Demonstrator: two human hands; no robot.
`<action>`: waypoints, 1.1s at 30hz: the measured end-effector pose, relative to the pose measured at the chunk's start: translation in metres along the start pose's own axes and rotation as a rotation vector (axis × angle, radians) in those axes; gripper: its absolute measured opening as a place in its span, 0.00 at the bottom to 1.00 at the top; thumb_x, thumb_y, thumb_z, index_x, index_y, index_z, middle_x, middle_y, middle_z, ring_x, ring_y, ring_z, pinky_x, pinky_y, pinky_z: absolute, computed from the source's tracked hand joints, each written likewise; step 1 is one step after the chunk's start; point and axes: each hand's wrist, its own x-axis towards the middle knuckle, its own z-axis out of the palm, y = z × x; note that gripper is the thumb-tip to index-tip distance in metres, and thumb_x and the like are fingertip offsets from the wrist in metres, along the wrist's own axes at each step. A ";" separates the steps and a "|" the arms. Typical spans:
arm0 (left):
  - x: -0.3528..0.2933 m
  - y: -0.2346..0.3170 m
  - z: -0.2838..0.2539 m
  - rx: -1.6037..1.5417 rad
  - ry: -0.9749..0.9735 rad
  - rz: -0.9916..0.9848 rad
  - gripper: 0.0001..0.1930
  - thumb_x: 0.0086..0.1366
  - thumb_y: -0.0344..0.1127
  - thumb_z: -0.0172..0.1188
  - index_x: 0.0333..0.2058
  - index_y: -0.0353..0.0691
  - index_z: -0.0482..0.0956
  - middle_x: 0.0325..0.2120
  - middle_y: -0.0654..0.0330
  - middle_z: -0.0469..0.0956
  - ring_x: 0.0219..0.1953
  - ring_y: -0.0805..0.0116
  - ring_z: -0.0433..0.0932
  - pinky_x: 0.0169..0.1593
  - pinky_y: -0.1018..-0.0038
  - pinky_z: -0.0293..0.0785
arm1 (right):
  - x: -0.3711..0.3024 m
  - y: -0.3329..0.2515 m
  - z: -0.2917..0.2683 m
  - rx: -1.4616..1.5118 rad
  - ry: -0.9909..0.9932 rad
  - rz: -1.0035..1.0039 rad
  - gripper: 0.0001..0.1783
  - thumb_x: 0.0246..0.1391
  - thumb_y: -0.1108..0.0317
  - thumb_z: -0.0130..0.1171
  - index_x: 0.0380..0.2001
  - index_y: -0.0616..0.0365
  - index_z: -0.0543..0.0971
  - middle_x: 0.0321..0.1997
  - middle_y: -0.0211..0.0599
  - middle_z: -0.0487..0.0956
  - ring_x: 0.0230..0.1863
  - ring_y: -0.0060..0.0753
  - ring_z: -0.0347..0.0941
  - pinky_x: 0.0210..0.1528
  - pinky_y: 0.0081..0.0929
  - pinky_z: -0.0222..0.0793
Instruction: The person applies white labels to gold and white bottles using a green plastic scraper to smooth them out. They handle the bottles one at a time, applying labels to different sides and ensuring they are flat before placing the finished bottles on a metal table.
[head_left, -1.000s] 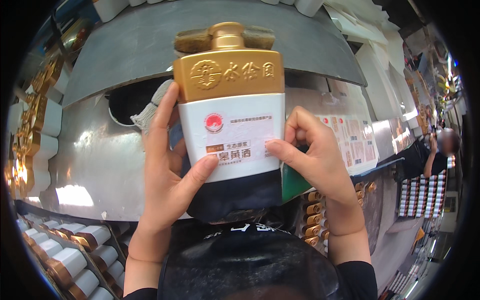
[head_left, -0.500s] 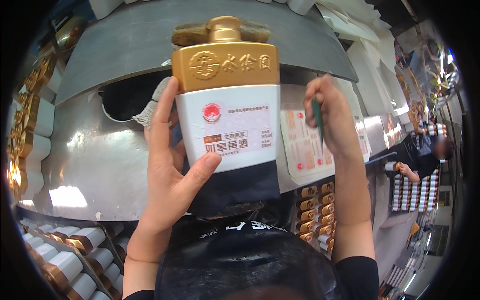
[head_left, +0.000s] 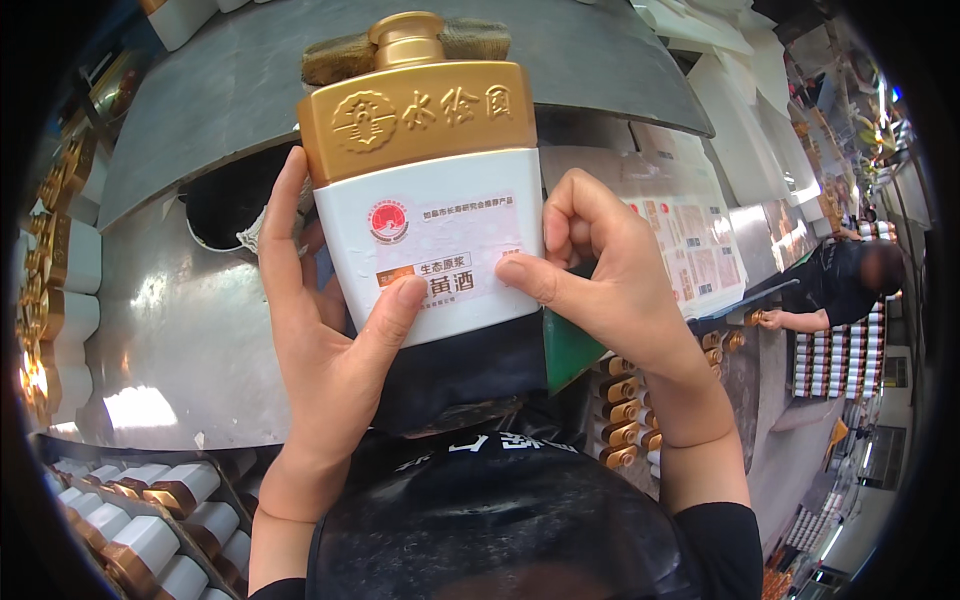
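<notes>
A flat white bottle (head_left: 430, 180) with a gold shoulder and neck lies face up, its lower end over a dark cloth (head_left: 460, 375). My left hand (head_left: 335, 340) grips its left side, with the thumb on the front near the bottom. On the front sits a printed transfer label (head_left: 470, 240) with a red round emblem. My right hand (head_left: 610, 270) is closed at the bottle's right edge, its thumb pressing the label's lower right part. A green flat scraper (head_left: 570, 350) sticks out below that hand, its upper part hidden by the fingers.
A brown block (head_left: 338, 58) lies under the bottle's neck. Printed label sheets (head_left: 690, 240) lie at the right, beside a dark bowl (head_left: 222, 215) with a whitish cloth at the left. Several bottles (head_left: 150, 545) stand lower left. Another person (head_left: 850, 285) works at the far right.
My right hand has come left and down onto the bottle, the green scraper turning to show its flat side. The bottle has shifted slightly left and up, and my left hand with it.
</notes>
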 end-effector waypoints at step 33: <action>0.001 0.004 -0.010 -0.150 -0.115 -0.050 0.48 0.56 0.28 0.64 0.69 0.38 0.41 0.63 0.52 0.53 0.64 0.59 0.59 0.64 0.61 0.64 | -0.005 0.015 -0.014 0.065 -0.020 0.056 0.14 0.53 0.65 0.67 0.28 0.58 0.70 0.23 0.23 0.69 0.23 0.11 0.64 0.26 0.13 0.61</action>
